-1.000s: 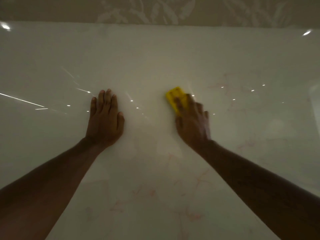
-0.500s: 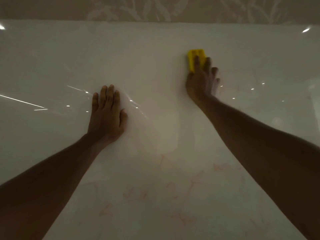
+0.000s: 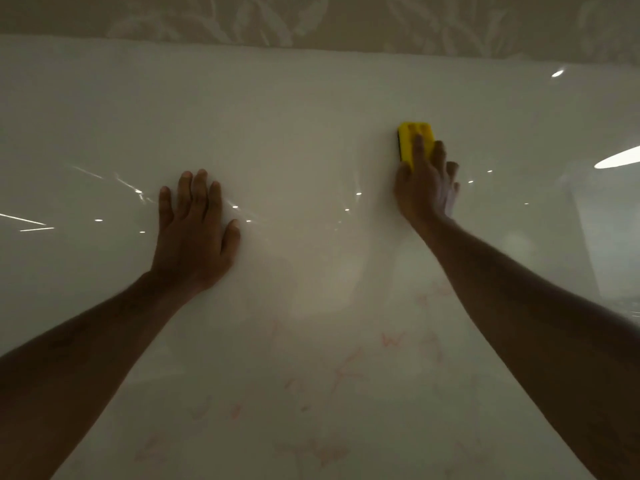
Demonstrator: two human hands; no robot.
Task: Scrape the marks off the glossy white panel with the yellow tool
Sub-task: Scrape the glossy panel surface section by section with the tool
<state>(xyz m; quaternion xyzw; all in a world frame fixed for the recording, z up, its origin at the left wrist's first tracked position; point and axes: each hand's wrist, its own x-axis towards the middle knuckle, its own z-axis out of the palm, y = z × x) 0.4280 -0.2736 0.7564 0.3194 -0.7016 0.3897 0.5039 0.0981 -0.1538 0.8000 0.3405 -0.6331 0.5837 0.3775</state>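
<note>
The glossy white panel (image 3: pixel 311 116) fills most of the view. Faint red marks (image 3: pixel 349 370) are scattered over its lower middle and right. My right hand (image 3: pixel 424 187) presses the yellow tool (image 3: pixel 414 138) flat against the panel, right of centre, with the fingers laid over its lower half. A dark edge shows along the tool's left side. My left hand (image 3: pixel 195 237) lies flat on the panel left of centre, fingers together, holding nothing.
A patterned beige wall (image 3: pixel 311 19) runs above the panel's top edge. Bright light reflections (image 3: pixel 620 157) streak the panel at the far right and left.
My right hand slid the yellow tool up and to the right from the middle of the panel, then came down slightly. My left hand has stayed in place.
</note>
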